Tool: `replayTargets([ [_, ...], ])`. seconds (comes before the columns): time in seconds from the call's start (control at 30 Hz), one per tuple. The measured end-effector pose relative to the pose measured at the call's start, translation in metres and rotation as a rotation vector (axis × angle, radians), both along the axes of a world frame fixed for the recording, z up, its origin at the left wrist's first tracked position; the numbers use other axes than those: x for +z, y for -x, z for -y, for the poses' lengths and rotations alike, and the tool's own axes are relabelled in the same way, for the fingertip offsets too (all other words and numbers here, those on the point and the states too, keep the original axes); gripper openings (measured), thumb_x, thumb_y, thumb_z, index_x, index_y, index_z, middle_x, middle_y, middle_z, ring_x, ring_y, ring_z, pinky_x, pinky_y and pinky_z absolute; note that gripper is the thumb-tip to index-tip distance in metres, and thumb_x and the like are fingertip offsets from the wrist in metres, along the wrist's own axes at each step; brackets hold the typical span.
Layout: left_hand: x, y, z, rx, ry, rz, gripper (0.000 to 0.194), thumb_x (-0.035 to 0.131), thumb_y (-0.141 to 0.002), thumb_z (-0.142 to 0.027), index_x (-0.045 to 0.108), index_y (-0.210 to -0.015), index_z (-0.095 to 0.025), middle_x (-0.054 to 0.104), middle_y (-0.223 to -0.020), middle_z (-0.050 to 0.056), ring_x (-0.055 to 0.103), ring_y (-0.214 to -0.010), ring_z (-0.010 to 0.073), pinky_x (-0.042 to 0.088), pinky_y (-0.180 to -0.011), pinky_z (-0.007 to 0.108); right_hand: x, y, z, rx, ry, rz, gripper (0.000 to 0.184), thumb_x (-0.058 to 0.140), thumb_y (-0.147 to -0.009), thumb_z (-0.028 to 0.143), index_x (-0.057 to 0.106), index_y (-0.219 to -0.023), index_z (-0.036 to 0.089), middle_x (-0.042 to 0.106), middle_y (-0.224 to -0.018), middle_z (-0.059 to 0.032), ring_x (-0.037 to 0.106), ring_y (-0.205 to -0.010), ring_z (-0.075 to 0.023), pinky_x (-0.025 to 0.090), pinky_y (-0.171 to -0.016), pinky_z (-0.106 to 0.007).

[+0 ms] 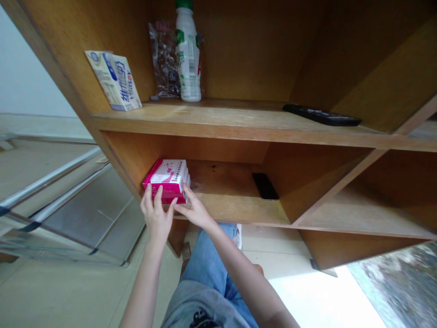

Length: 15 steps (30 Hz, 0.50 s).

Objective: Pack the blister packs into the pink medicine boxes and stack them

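Fingers (pixel 157 195) of left hand (pixel 156 218) and right hand (pixel 195 210) spread apart, touching a pink carton (pixel 166 180) in front.

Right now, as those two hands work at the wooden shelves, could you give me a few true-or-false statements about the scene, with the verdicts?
1. The left hand and right hand both touch the pink box on the lower shelf. True.
2. The white bottle stands on the lower shelf. False: it stands on the upper shelf.
3. A black remote control lies on the upper shelf. True.
4. The right hand holds a flat black device. False: the device lies on the lower shelf, apart from both hands.
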<state>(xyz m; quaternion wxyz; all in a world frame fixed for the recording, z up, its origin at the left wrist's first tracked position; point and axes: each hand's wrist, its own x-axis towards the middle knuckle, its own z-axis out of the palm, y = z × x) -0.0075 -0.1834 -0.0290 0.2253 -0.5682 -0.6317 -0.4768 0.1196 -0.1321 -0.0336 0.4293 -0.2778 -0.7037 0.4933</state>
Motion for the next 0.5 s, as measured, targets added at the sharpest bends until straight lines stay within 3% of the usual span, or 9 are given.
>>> replayTargets([
  [0.17, -0.014, 0.001, -0.014, -0.005, -0.010, 0.014, 0.059, 0.058, -0.081, -0.039, 0.041, -0.133, -0.016, 0.027, -0.148, 0.021, 0.027, -0.135, 0.0342, 0.026, -0.105, 0.052, -0.005, 0.007, -0.003, 0.034, 0.019, -0.029, 0.086, 0.067, -0.073, 0.047, 0.026, -0.144, 0.024, 0.023, -0.152, -0.0061, 0.020, -0.140, -0.0235, 0.015, -0.114, -0.044],
  [0.33, -0.018, 0.005, -0.022, -0.004, 0.002, 0.022, 0.059, 0.057, -0.082, -0.035, 0.040, -0.135, -0.014, 0.025, -0.149, 0.021, 0.024, -0.137, 0.0332, 0.025, -0.107, 0.049, -0.007, 0.015, -0.006, 0.022, 0.008, 0.012, 0.093, 0.067, -0.072, 0.048, 0.020, -0.146, 0.017, 0.017, -0.153, -0.0113, 0.015, -0.141, -0.0242, 0.014, -0.114, -0.043],
  [0.5, -0.018, -0.001, -0.026, -0.011, 0.039, 0.021, 0.060, 0.053, -0.085, -0.029, 0.034, -0.140, -0.014, 0.021, -0.151, 0.021, 0.021, -0.138, 0.0329, 0.025, -0.108, 0.050, -0.005, 0.015, -0.009, 0.030, 0.033, 0.040, 0.097, 0.069, -0.071, 0.042, 0.015, -0.147, 0.017, 0.015, -0.154, -0.0098, 0.013, -0.142, -0.0231, 0.013, -0.115, -0.041],
])
